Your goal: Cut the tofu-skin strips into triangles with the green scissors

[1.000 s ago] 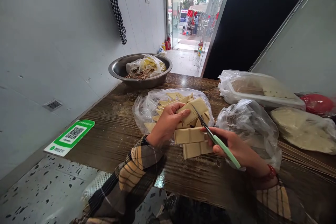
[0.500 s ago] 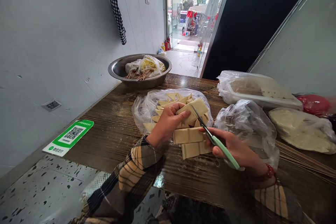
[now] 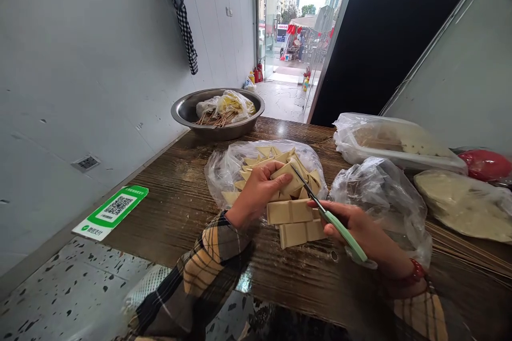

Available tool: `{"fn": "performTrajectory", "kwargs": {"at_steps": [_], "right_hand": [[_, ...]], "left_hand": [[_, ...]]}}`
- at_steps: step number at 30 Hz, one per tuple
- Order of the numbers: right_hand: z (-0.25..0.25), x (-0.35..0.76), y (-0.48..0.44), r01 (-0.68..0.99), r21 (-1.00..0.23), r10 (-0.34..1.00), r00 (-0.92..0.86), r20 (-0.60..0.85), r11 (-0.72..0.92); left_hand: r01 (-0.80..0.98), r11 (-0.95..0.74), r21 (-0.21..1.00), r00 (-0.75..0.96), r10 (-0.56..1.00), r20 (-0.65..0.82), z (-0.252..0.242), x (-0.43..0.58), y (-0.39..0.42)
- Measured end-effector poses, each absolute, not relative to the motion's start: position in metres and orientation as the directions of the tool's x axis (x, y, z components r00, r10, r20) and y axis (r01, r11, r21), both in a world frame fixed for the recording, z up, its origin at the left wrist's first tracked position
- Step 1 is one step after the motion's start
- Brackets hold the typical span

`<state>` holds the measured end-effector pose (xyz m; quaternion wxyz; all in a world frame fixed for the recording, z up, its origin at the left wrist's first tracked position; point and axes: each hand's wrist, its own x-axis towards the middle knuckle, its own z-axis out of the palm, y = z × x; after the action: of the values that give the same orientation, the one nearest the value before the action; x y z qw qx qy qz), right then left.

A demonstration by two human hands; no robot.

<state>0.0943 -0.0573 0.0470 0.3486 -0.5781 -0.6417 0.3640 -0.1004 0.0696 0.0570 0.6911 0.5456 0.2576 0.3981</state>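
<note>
My left hand [image 3: 266, 186] pinches a pale beige slab that looks like tofu sheet [image 3: 285, 177] between thumb and fingers, over the pile. In my right hand [image 3: 356, 229] are scissors [image 3: 340, 229] with light green handles. Their dark blades lie close together along the right edge of the held slab. Below the hands, two uncut slabs [image 3: 290, 212] overlap on the wooden table [image 3: 176, 192]. Behind them, many cut triangular pieces [image 3: 256, 160] lie heaped on a clear plastic bag [image 3: 222, 165].
A steel basin [image 3: 188, 117] with bagged skewers stands at the back left. To the right are a crumpled plastic bag [image 3: 372, 192], a wrapped white tray [image 3: 400, 138], a bagged pale mass [image 3: 460, 197] and thin sticks [image 3: 472, 253]. A QR card [image 3: 114, 210] lies left.
The scissors' blades have cut through the slab. Its right part has come off onto the pile, and the piece in my left hand is shorter. The view has shifted slightly.
</note>
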Motion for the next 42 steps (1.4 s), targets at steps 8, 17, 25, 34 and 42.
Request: {"fn": "performTrajectory", "kwargs": {"at_steps": [8, 17, 25, 34, 42], "right_hand": [[0.0508, 0.0932, -0.0563, 0.52, -0.85, 0.991, -0.131, 0.017, 0.083], [0.0503, 0.0911, -0.0556, 0.524, -0.851, 0.999, -0.054, 0.006, 0.033], [0.0488, 0.0908, -0.0567, 0.406, -0.912, 0.998, 0.003, -0.057, -0.053], [0.0526, 0.0905, -0.0573, 0.481, -0.876, 0.997, -0.074, -0.012, 0.025], [0.0529, 0.0887, -0.0552, 0.538, -0.843, 0.997, -0.069, -0.022, 0.019]], "left_hand": [[-0.12, -0.001, 0.993, 0.625, 0.777, 0.077, 0.0574, -0.1009, 0.0669], [0.132, -0.23, 0.964, 0.637, 0.765, 0.095, 0.0643, -0.1037, 0.068], [-0.266, 0.101, 0.958, 0.587, 0.805, 0.078, 0.0583, -0.1027, 0.0746], [-0.496, 0.188, 0.848, 0.458, 0.886, 0.072, 0.0611, -0.1039, 0.075], [-0.383, 0.091, 0.919, 0.481, 0.869, 0.114, 0.0631, -0.1047, 0.0745]]}}
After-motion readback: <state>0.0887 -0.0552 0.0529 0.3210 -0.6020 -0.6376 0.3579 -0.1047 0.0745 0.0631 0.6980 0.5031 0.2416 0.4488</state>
